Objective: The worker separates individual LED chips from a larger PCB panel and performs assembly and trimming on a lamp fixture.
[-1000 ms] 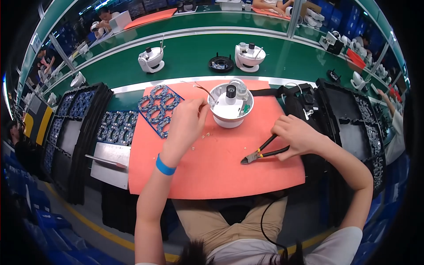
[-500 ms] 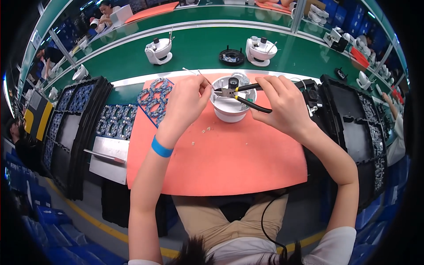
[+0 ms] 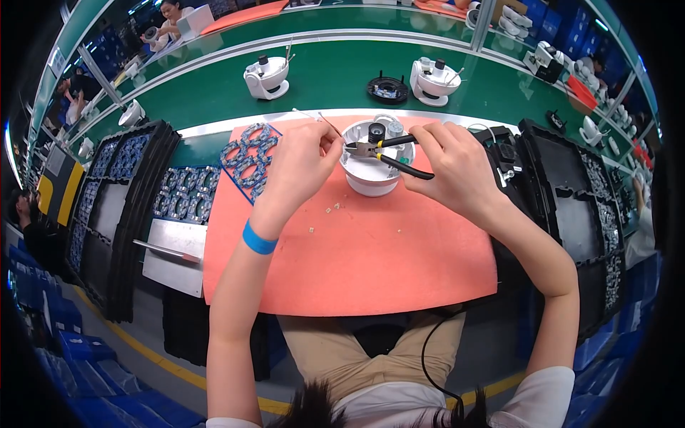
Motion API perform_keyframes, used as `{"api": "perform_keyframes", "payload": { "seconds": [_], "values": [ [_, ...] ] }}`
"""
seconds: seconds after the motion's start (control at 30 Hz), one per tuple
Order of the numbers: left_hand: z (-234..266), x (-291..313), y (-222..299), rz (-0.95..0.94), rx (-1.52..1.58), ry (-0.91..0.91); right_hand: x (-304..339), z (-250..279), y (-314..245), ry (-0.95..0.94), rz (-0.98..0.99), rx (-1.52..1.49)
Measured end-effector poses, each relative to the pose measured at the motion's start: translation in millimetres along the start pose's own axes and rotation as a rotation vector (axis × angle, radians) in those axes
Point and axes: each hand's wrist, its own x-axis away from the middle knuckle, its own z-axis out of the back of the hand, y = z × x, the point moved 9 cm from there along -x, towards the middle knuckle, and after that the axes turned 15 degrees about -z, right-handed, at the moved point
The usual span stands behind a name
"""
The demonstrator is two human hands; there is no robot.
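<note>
A white round camera housing (image 3: 369,184) sits on the orange mat, with a black lens (image 3: 376,132) and small parts in its open top. My right hand (image 3: 457,165) grips black-and-yellow cutting pliers (image 3: 405,167), whose jaws lie over the housing's left rim. Just left of it, my left hand (image 3: 303,162) pinches a thin cable (image 3: 330,125) beside the jaws. White-tipped ends of cable stick up behind those fingers. Whether the jaws touch the cable I cannot tell. Tiny pale bits (image 3: 329,210) lie scattered on the mat (image 3: 357,271).
Blue circuit board panels (image 3: 246,160) lie left of my hands, above a metal plate (image 3: 173,257). Black trays (image 3: 118,221) stand on both sides. White camera units (image 3: 267,78) and a black round base (image 3: 387,89) rest on the green belt (image 3: 328,78). People work farther off.
The camera units and black base on the green belt have shifted right. My hands and the pliers have barely moved; the cable and housing stay in place.
</note>
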Motion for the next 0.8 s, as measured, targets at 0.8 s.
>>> {"api": "perform_keyframes", "payload": {
  "seconds": [0.8],
  "values": [
    [-25.4, 98.9, -9.8, 0.083, -0.023, -0.108, 9.1, -61.4, -21.4, -0.066, 0.313, -0.194]
  ]
}}
